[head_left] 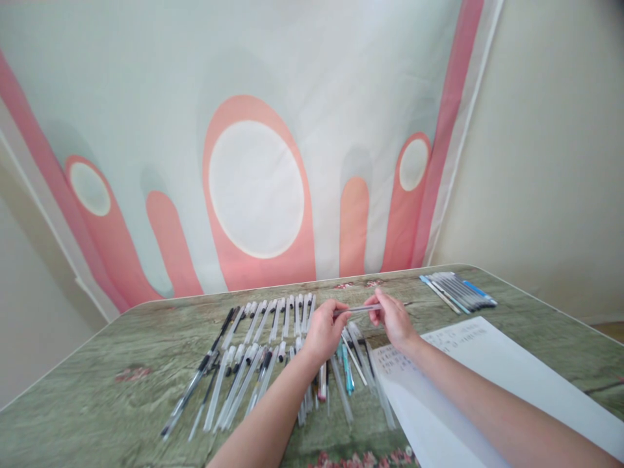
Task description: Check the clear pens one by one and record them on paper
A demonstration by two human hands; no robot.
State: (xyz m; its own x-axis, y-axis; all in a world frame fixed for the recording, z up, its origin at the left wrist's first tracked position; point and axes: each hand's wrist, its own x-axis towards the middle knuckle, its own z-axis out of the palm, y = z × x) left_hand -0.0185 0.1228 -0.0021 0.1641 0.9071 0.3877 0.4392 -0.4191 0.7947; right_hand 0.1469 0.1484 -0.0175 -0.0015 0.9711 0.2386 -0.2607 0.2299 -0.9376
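Between my two hands, above the table, a slim clear pen (359, 309) is held almost level. The fingers of my left hand (325, 330) pinch its dark left end. My right hand (394, 318) is closed around the other end, where a thin tip pokes out past the fingers. Below and to the left lie several clear pen barrels with white caps (248, 383) in a row, with a second row of shorter clear pens (275, 318) behind it. Under my hands are more loose pens, among them a teal pen (348, 369); my left forearm hides part of the pile.
A white paper sheet (468, 383) with small handwriting lies under my right forearm. At the back right rests a bundle of grey and blue pens (458, 292). The wood-patterned table (97, 383) meets a pink and white hanging cloth (331, 130) behind.
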